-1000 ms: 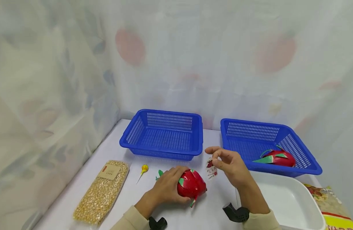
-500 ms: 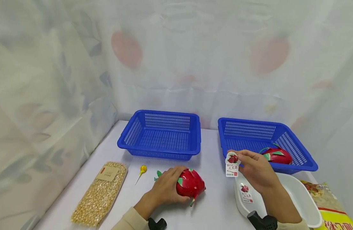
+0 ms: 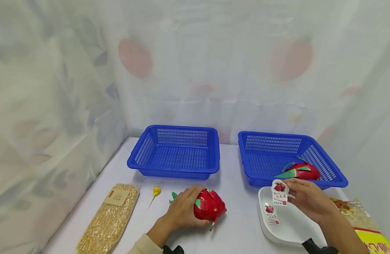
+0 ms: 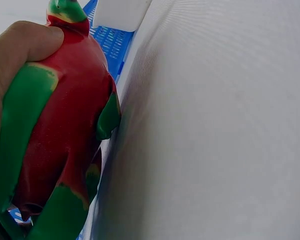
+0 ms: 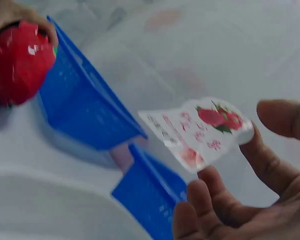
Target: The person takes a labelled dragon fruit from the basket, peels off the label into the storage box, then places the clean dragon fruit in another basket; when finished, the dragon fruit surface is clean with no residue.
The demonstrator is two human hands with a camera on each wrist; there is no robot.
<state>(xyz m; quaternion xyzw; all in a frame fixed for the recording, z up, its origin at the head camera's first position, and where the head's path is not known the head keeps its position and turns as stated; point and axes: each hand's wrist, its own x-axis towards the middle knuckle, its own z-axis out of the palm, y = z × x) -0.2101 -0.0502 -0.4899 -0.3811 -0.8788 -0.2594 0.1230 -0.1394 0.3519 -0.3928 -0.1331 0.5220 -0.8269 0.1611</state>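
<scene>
My left hand (image 3: 185, 208) grips a glossy red dragon fruit (image 3: 210, 205) with green scales, lying on the white table. In the left wrist view its thumb (image 4: 42, 40) presses near the fruit's green-tipped end. Over the white tray (image 3: 264, 231), my right hand (image 3: 312, 199) carries a white sticker (image 3: 280, 193) with a dragon fruit picture and lettering. The right wrist view shows the sticker's curled end at the index fingertip (image 5: 250, 142), with the thumb (image 5: 285, 117) standing apart from it. A second matching sticker (image 3: 271, 214) lies in the tray's left side.
Two blue baskets stand at the back: the left basket (image 3: 173, 128) and the right basket (image 3: 268, 135), which holds another dragon fruit (image 3: 306, 171). A bag of corn kernels (image 3: 109, 215) and a yellow lollipop (image 3: 156, 191) lie left. A yellow-printed packet (image 3: 363, 222) sits far right.
My right hand has moved right, from beside the dragon fruit to over the tray, carrying the sticker. The left hand stays on the dragon fruit.
</scene>
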